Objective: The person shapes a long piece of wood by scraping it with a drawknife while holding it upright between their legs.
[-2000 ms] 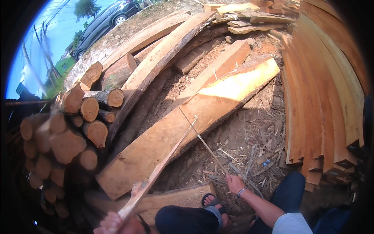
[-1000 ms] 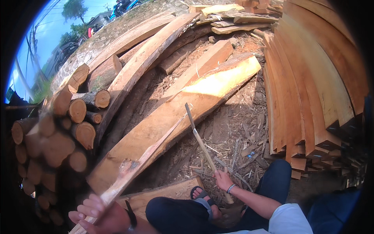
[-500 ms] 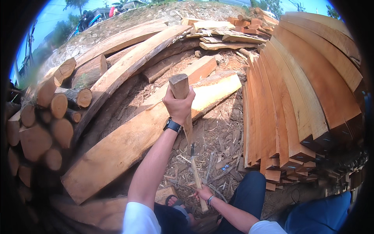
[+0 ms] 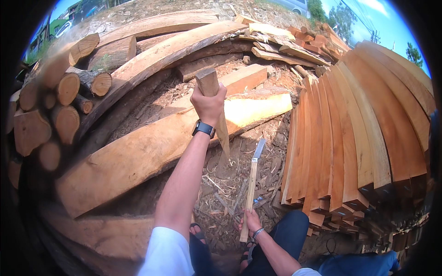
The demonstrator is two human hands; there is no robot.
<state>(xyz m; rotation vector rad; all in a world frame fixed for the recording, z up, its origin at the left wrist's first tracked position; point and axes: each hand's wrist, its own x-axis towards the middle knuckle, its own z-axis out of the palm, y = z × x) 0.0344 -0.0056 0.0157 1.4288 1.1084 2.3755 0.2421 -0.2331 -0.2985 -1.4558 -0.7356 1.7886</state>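
Observation:
My left hand (image 4: 208, 105), with a dark watch at its wrist, is closed around a wooden stake (image 4: 223, 138) near its thick top. The stake stands nearly upright and tapers toward its lower end. Whether its tip touches the ground is hard to tell. Lower and to the right, my right hand (image 4: 251, 222) grips a wooden-handled chopping blade (image 4: 252, 186) close to the handle's butt. Its flat grey metal end points up and away, apart from the stake and to its right.
A broad sawn slab (image 4: 133, 168) lies diagonally behind the stake. Cut logs (image 4: 66, 124) are piled at the left, and a tall stack of planks (image 4: 343, 138) rises on the right. Wood chips (image 4: 221, 184) litter the ground. Shorter boards (image 4: 285, 53) lie at the back.
The chopping blade has come away from the stake's lower end, its metal head swinging up and to the right. The left hand still holds the stake, and the view has shifted slightly.

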